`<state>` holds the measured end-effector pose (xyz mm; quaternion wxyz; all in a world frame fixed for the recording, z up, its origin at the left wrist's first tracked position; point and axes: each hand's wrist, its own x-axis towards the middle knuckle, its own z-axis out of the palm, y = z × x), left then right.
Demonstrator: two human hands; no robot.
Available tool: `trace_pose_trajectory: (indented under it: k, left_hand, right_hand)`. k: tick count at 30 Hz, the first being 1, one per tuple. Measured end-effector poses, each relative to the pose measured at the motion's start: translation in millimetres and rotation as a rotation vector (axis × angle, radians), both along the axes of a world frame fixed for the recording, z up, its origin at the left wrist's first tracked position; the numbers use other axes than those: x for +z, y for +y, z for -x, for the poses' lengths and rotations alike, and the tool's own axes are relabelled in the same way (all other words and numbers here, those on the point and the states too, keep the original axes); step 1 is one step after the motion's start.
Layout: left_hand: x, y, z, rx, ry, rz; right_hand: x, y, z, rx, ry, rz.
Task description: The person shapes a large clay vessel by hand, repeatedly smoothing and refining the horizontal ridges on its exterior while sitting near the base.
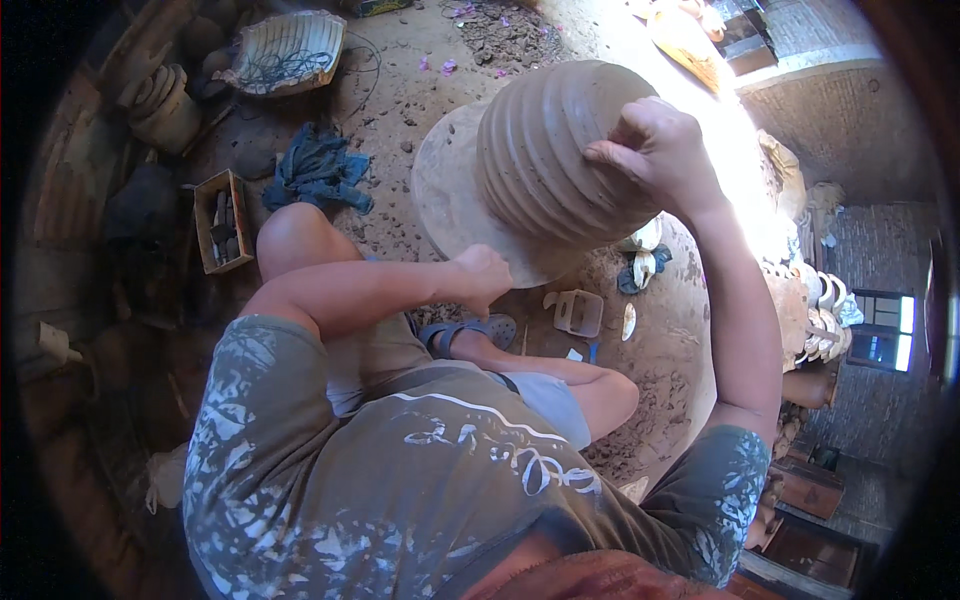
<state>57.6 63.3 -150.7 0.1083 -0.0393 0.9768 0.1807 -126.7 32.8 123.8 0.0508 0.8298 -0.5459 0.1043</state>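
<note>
A large ribbed clay pot (545,150) stands on a round, pale potter's wheel (440,180) in front of me. My right hand (655,150) is at the pot's upper edge. Its thumb lies against the outer wall and its fingers curl over toward the far side, where their tips are hidden. Lower down, my left hand (482,278) is closed at the near rim of the wheel; the fingertips are partly out of sight.
Near my sandalled foot (485,335) lie a clear plastic tub (578,312) and a pale oval scraper (628,321). To the left are a blue cloth (318,168), a box of tools (222,222) and a ribbed basin (285,55). Clay crumbs (510,35) litter the floor.
</note>
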Motion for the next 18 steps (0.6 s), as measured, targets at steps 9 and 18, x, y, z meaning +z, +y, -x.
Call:
trace_pose_trajectory:
  k: [9,18]
  left_hand:
    - [-25.5,25.3,17.0,0.060,0.007,0.049]
    - [-41.3,34.5,19.1,0.161,-0.057,0.207]
  right_hand:
    - [-7.1,-57.3,-21.9,-0.167,-0.033,0.061]
    - [6.2,-0.3,-35.0,-0.338,-0.068,-0.038]
